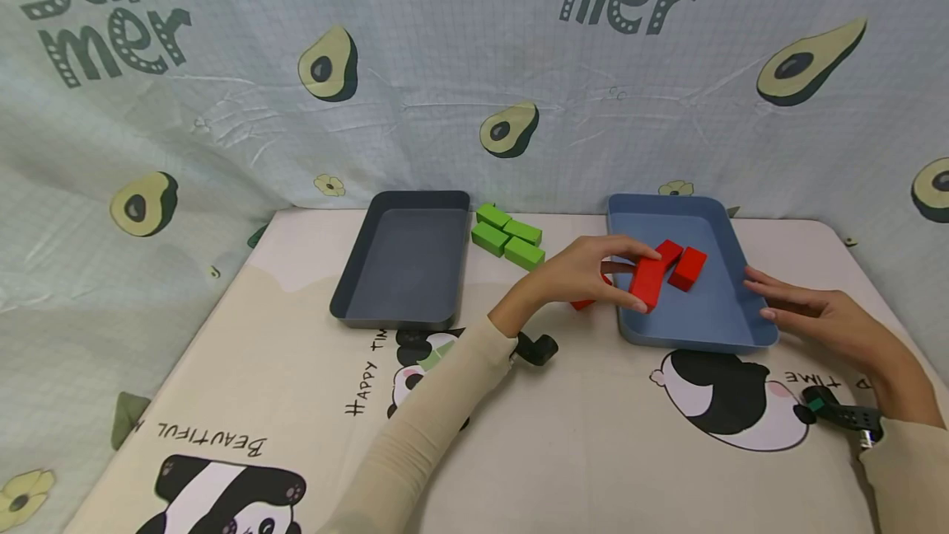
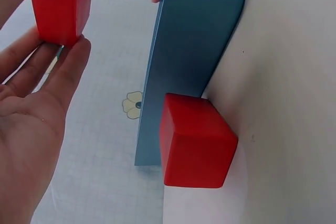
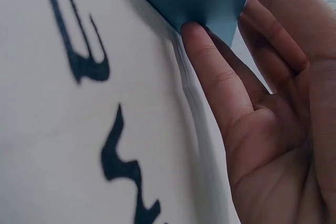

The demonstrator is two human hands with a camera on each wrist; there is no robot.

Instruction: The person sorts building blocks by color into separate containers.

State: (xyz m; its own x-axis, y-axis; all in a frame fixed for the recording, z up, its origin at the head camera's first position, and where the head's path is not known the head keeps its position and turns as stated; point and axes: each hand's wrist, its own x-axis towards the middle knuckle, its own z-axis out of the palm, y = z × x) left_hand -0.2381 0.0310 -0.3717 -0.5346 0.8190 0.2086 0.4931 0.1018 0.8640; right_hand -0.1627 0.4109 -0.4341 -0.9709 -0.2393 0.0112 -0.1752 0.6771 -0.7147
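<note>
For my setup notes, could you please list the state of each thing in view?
grey tray: empty
blue tray: holds two red blocks
held red block: lifted, gripped by left hand
other red block: on table, outside blue tray
green blocks: four, grouped on table
right hand: touching blue tray
</note>
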